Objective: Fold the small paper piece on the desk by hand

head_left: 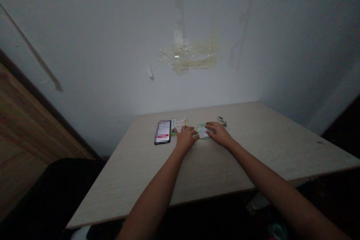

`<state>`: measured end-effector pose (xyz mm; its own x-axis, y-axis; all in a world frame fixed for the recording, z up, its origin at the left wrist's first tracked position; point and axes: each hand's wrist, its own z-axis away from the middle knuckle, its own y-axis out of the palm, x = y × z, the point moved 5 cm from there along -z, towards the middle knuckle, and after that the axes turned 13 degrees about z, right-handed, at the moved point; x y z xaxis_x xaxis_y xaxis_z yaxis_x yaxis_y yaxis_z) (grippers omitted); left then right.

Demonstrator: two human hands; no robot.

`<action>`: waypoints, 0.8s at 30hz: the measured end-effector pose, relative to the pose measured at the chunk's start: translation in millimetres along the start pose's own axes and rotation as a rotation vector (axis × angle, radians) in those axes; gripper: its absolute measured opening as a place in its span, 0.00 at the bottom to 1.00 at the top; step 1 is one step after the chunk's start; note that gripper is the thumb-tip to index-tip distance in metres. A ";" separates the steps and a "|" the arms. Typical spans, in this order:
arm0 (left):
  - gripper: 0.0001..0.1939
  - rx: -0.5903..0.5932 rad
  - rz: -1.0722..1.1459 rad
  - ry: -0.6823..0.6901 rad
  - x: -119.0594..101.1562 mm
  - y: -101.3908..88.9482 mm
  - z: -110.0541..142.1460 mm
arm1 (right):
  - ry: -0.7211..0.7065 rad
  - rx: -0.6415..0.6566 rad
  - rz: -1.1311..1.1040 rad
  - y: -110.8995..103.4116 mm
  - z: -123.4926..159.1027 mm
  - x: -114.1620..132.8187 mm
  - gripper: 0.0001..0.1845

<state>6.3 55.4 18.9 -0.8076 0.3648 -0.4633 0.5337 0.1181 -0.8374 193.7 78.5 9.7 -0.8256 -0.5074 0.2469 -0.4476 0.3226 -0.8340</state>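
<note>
Both my arms reach out over a pale wooden table (253, 150). My left hand (185, 137) lies knuckles up with its fingers curled, touching the lower edge of a white and orange printed card (179, 123) and the left end of a small green and white packet (202, 131). My right hand (218, 133) rests fingers down on that packet's right side, pressing it to the table. A black phone (162, 132) with a lit screen lies just left of my left hand.
A small dark wrapper (222, 120) lies beyond my right hand. The table stands in a corner of grey walls; old tape residue (188, 54) marks the wall ahead. A wooden panel (25, 127) is at left, a dark seat (53, 191) below it.
</note>
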 end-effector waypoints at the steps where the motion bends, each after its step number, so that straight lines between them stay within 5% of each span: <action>1: 0.13 0.004 -0.003 -0.003 0.6 0.5 -0.1 | 0.011 0.002 0.011 -0.1 -0.2 -1.6 0.17; 24: 0.13 -0.002 0.082 -0.070 11.0 3.5 -3.5 | 0.040 0.116 0.040 9.9 1.9 -5.8 0.19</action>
<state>0.1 63.1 11.9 -0.7769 0.3074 -0.5494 0.5990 0.0926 -0.7953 194.7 83.1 -0.9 -0.8557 -0.4635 0.2300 -0.3736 0.2459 -0.8944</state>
